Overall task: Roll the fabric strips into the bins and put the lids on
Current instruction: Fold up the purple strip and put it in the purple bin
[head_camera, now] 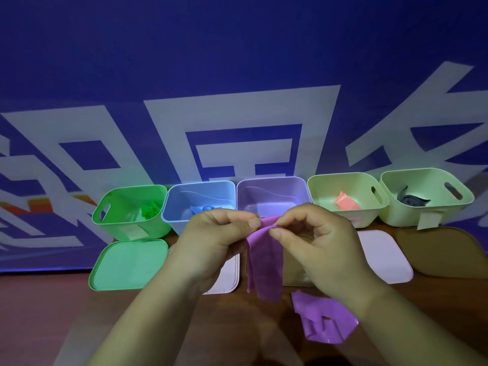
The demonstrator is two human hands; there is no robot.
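We are pinching the top edge of a purple strip [265,262] between our left hand [211,241] and right hand [317,247]. It is hanging before the purple bin [272,192] (lidless).

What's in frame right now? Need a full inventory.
Bins: 5, back row from the left: green bin, blue bin, purple bin, pale green bin, far-right pale green bin.
Lids: 5, front row, none fitted: green lid, pale pink lid, beige lid, second pink lid, tan lid.
Fabric in bins: 4: green roll, blue roll, coral piece, dark roll.
Purple strips: 2: held purple strip, loose purple strip on table.
Table: 1, brown.
Backdrop: 1, blue, white shapes.
Hands: 2: left hand, right hand, both pinch the held strip's top.
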